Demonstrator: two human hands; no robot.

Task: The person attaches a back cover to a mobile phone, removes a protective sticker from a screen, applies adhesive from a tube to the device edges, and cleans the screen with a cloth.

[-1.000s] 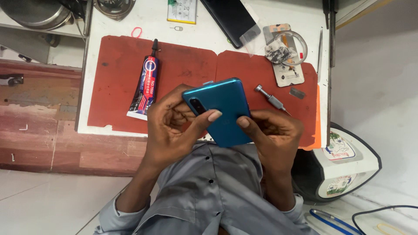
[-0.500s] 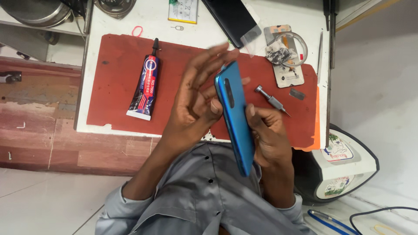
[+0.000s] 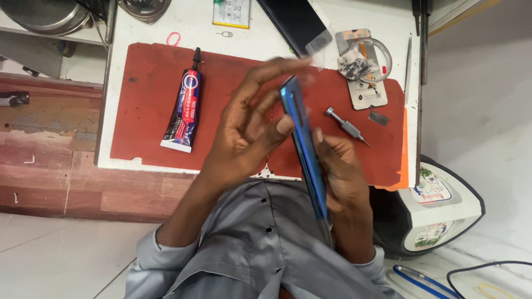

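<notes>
Table (image 3: 138,22) of white laminate carries a dark red rubber work mat (image 3: 149,105), and above it the slim blue smartphone (image 3: 303,149) now stands on edge between both hands, where 1 second ago its blue back lay flat toward the camera. Judging by that turn, the person is checking or pressing along the phone's side seam. The left hand (image 3: 244,133) has its fingers (image 3: 284,125) spread, with the tips pressing the phone's one face; the right hand (image 3: 343,171) cups the other face, fingers curled around it. A red and black glue tube (image 3: 183,111) and a small metal screwdriver (image 3: 346,126) lie untouched on the mat. The phone's faces are hidden edge-on, its lower end is lost against the grey shirt (image 3: 249,243), and the left fingertips are motion-blurred.
</notes>
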